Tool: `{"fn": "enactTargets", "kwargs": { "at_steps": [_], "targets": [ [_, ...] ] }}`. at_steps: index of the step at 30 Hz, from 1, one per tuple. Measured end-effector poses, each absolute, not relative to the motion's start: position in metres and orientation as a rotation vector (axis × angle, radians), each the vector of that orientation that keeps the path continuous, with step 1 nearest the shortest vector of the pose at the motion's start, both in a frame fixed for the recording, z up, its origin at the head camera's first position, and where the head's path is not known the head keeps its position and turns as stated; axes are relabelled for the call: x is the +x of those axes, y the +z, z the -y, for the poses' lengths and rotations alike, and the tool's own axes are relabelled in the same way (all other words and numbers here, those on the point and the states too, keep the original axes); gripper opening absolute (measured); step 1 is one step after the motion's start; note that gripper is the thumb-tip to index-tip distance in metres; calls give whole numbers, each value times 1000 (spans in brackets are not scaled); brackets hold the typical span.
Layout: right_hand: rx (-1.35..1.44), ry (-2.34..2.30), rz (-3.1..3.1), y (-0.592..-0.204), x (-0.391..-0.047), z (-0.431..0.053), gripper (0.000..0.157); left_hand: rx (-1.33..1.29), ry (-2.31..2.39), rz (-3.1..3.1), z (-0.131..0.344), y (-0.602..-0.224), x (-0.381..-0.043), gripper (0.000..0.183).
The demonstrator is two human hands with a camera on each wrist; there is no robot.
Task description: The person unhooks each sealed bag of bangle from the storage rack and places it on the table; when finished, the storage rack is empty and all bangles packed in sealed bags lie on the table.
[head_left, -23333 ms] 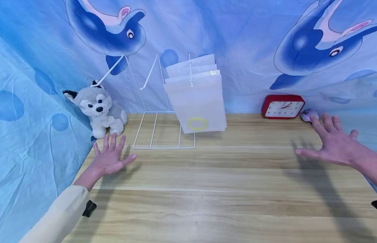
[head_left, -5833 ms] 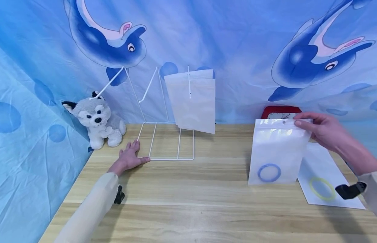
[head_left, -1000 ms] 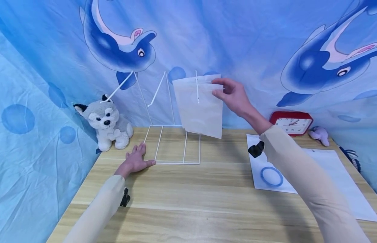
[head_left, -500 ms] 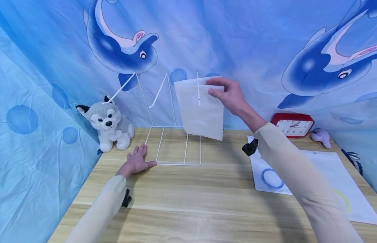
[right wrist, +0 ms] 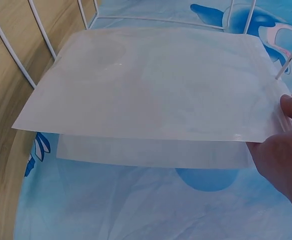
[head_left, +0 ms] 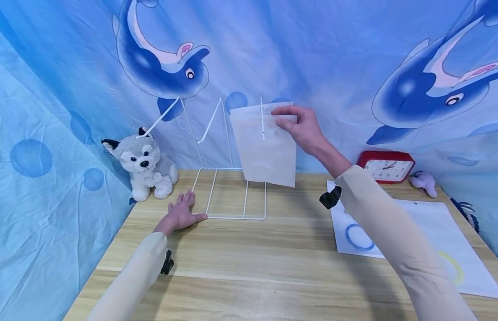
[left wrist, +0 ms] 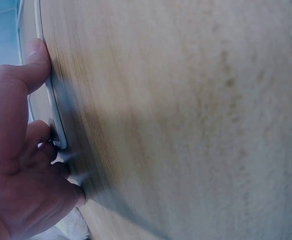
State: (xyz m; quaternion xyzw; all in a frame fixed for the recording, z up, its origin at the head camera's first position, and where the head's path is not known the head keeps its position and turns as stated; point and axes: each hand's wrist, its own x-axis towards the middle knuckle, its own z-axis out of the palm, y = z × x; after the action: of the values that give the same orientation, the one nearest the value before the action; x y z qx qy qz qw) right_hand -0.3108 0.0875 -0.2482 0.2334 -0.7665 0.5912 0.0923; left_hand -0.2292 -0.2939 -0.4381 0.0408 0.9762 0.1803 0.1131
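A white wire display rack [head_left: 236,218] stands on the table, with white zip bags [head_left: 265,154] hanging from its right prong. My right hand [head_left: 306,129] pinches the front bag near its upper right corner, thumb in front. In the right wrist view, another white bag [right wrist: 151,152] shows behind the front bag [right wrist: 161,85]. My left hand [head_left: 180,213] rests on the rack's front left corner, fingers spread, thumb along the front wire. The left wrist view shows this hand [left wrist: 20,145] touching the corner wire.
Right of the rack lie a flat white bag with a blue ring [head_left: 360,236] and another with a yellow ring [head_left: 453,267]. A red clock [head_left: 387,167], a small purple toy [head_left: 424,183] and a plush husky [head_left: 140,162] stand along the back.
The blue-ring and yellow-ring bags have gone from rack to table over the longer span. Lately, my right hand shifts slightly left at the front bag's top, while my left stays at the rack.
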Motion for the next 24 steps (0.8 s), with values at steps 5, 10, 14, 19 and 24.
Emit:
{"fn": "enactTargets", "kwargs": {
  "at_steps": [5, 10, 14, 19, 24],
  "targets": [
    [707, 1760, 2288, -247, -305, -89, 25, 113, 530, -2868, 294, -439, -230, 100],
    [731, 1754, 2294, -247, -298, -92, 25, 118, 531, -2873, 294, -438, -230, 100],
    [752, 1751, 2292, -249, -294, -95, 25, 118, 521, -2874, 293, -438, -230, 101],
    [769, 1767, 2286, -251, -288, -98, 24, 110, 526, -2870, 293, -439, -230, 101],
    [792, 1753, 2283, -254, -281, -100, 24, 107, 528, -2866, 292, -439, -230, 100]
  ]
}}
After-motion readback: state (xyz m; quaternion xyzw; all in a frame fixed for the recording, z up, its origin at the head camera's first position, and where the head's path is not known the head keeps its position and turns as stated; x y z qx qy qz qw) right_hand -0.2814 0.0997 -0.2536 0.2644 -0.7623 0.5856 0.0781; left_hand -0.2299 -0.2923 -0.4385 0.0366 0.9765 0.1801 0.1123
